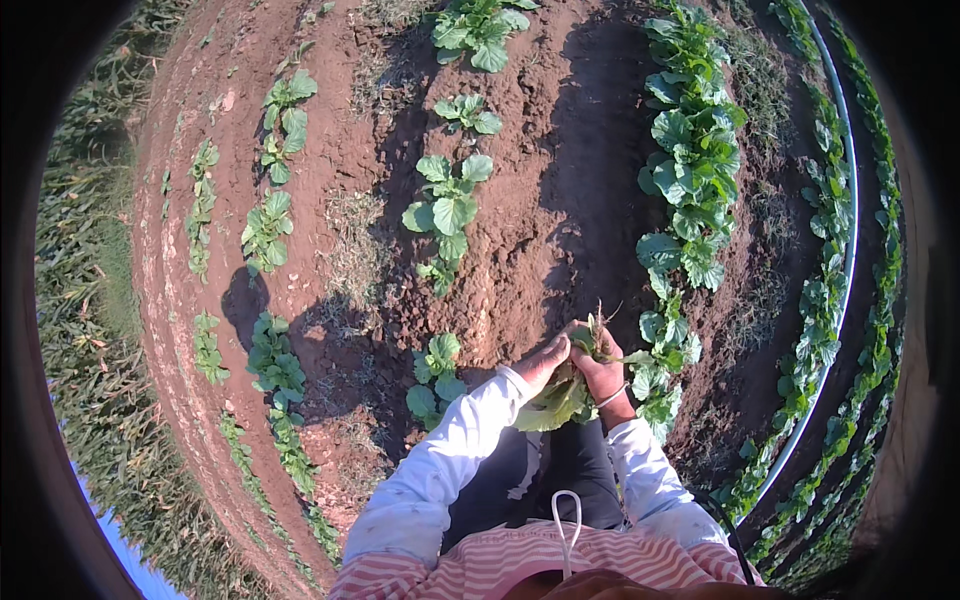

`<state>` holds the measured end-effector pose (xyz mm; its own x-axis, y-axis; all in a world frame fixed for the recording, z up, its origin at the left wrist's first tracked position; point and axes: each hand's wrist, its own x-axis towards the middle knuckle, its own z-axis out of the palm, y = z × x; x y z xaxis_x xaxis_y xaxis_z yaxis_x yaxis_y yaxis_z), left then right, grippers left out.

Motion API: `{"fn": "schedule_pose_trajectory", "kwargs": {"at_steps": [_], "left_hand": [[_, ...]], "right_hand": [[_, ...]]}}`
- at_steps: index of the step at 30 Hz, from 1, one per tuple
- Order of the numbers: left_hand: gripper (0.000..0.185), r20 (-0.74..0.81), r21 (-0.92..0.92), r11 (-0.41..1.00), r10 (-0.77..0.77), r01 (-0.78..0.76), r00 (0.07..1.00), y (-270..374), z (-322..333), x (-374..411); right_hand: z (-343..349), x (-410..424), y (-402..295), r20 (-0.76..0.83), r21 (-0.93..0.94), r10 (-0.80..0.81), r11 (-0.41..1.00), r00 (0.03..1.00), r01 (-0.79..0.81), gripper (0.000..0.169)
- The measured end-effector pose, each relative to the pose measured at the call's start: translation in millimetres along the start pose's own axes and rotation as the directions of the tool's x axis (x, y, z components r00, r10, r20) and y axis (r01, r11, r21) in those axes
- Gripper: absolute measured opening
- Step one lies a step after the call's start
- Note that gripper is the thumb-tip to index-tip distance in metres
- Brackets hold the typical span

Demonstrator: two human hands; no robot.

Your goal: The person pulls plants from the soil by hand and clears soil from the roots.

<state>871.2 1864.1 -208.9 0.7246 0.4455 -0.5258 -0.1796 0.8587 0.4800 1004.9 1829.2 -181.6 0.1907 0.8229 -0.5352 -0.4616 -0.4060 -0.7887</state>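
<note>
Both my hands meet in front of my legs around one uprooted leafy green plant. My left hand closes on the plant from the left, its thumb near the stem. From the right, my right hand grips it close to the root end, with a pale band at the wrist. Thin brown roots stick up above the fingers, pointing away from me. Broad yellow-green leaves hang below the hands, over my dark trousers. The palms and some fingers are hidden.
A dense row of leafy green plants grows just right of my hands. Sparser plants stand in brown soil to the left. A pale hose or pipe curves along the right rows. Tall leafy vegetation borders the field at far left.
</note>
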Motion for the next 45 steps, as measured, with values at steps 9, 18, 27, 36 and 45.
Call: {"fn": "schedule_pose_trajectory", "kwargs": {"at_steps": [9,18,27,36,45], "left_hand": [[0.049,-0.706,0.609,0.783,0.459,0.131,0.54,40.6,-322.1,59.2],[0.038,-0.783,0.6,0.485,0.521,0.637,0.341,57.0,-464.1,165.1],[0.063,-0.769,0.603,0.747,0.453,0.279,0.451,62.7,-401.9,259.5],[0.062,-0.791,0.278,0.943,0.116,0.184,0.601,130.5,-352.8,224.6],[0.093,0.251,0.468,0.859,-0.353,0.206,0.902,148.5,-119.0,228.2]], "right_hand": [[-90.1,71.1,4.3,-0.215,-0.14,0.165,0.97,0.963,-0.198,0.023],[-116.7,108.6,33.3,-0.31,-0.226,0.348,0.877,0.884,-0.425,0.034],[-49.6,163.5,27.5,-0.208,-0.291,0.431,0.83,0.878,-0.476,0.023],[-17.1,176.0,18.5,-0.343,-0.204,0.295,0.903,0.892,-0.377,0.017],[7.6,167.9,1.0,-0.439,-0.235,-0.014,0.967,0.898,-0.1,0.032]]}}
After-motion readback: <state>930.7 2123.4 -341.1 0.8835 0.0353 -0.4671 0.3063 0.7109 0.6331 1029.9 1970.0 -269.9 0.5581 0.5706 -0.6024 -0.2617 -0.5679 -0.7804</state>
